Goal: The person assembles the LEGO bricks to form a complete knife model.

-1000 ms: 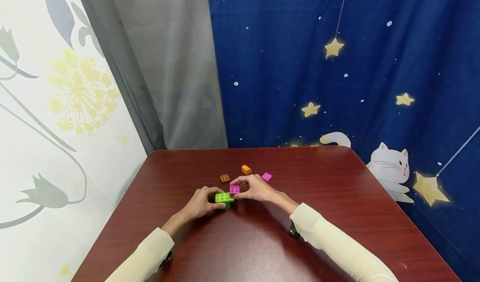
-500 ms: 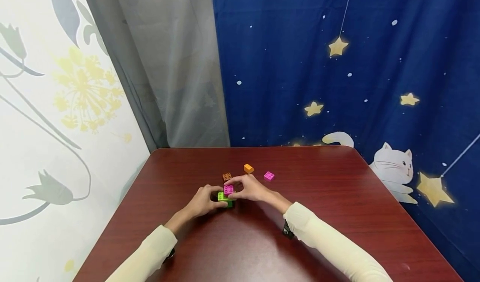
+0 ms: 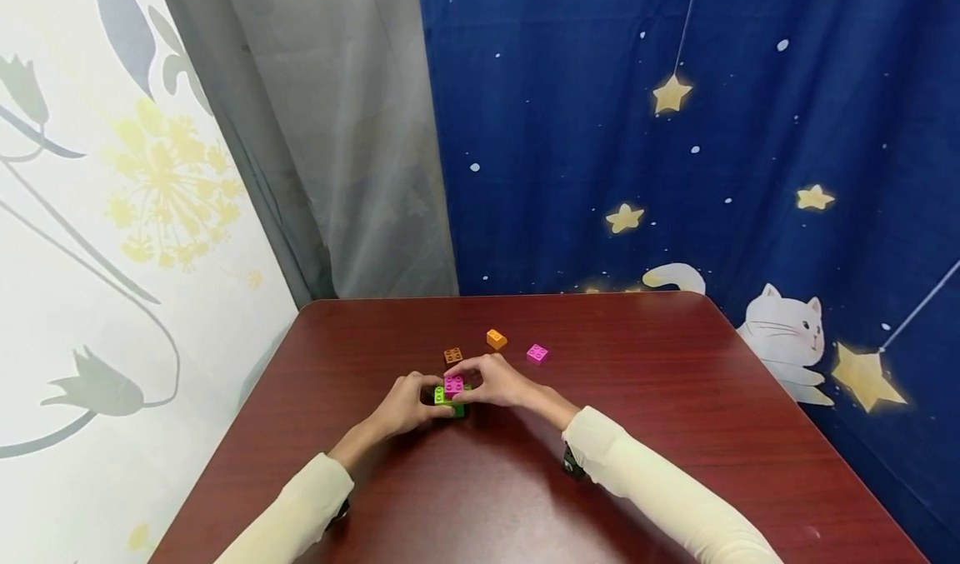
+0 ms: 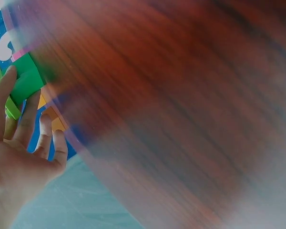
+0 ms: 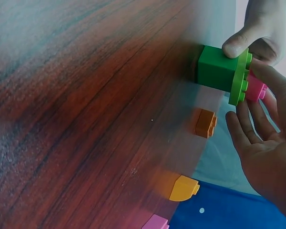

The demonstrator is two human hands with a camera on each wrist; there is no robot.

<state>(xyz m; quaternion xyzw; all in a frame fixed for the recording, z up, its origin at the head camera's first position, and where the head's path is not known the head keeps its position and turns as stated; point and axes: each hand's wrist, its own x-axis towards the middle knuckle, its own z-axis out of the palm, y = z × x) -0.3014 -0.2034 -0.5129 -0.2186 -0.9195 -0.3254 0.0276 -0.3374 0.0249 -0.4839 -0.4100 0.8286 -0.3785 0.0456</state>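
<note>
My left hand (image 3: pixel 405 404) grips a small stack from its left side, thumb in front and fingers behind. The stack is a dark green toy building brick (image 5: pixel 217 69) with a wider light green plate (image 5: pixel 240 78) on top, standing on the table. From the right, my right hand (image 3: pixel 497 382) pinches a pink brick (image 3: pixel 453 386) between thumb and fingers, studs up. That brick sits against the studs of the plate, covering part of it in the head view. In the left wrist view, the green brick's side shows beyond the left thumb.
Behind the hands lie a brown-orange brick (image 3: pixel 453 355), a yellow-orange brick (image 3: pixel 496 339) with a curved side, and a second pink brick (image 3: pixel 537 353). The dark red table (image 3: pixel 637 339) ends at curtains along its back edge.
My right hand has carried the pink brick left, from the plate's right end to over its studs, then slightly down onto it. The left hand keeps its grip on the green stack.
</note>
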